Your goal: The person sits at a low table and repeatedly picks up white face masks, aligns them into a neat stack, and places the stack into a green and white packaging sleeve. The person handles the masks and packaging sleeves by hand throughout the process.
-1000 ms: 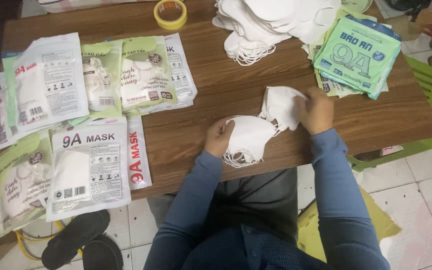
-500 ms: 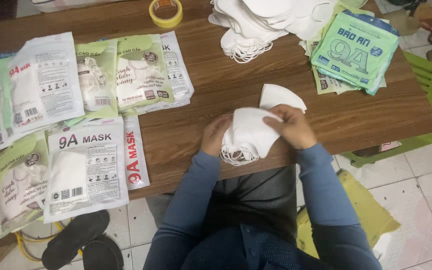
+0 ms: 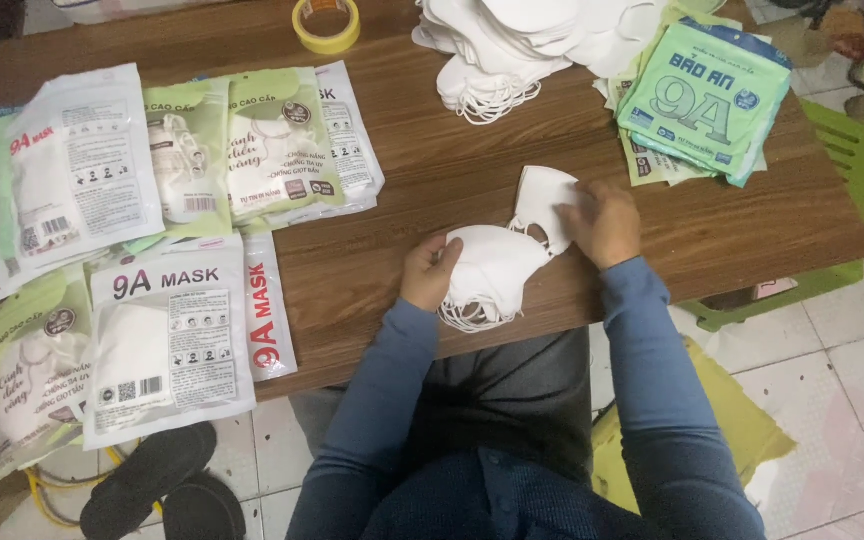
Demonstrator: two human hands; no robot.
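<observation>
My left hand (image 3: 428, 272) grips a small stack of folded white face masks (image 3: 492, 275) at the near edge of the brown wooden table (image 3: 432, 170); their ear loops hang over the edge. Just to the right, my right hand (image 3: 604, 222) rests on a single white mask (image 3: 542, 205) lying flat on the table, fingers pressing on it. Both arms wear blue sleeves.
A big heap of loose white masks (image 3: 532, 40) lies at the back. Green mask packets (image 3: 707, 100) are stacked at the right, filled white and green packets (image 3: 152, 230) cover the left. A yellow tape roll (image 3: 326, 22) sits at the far edge. Black sandals (image 3: 152, 485) lie on the floor.
My right hand laid a mask onto the stack in my left hand, then moved back right onto another single mask on the table.
</observation>
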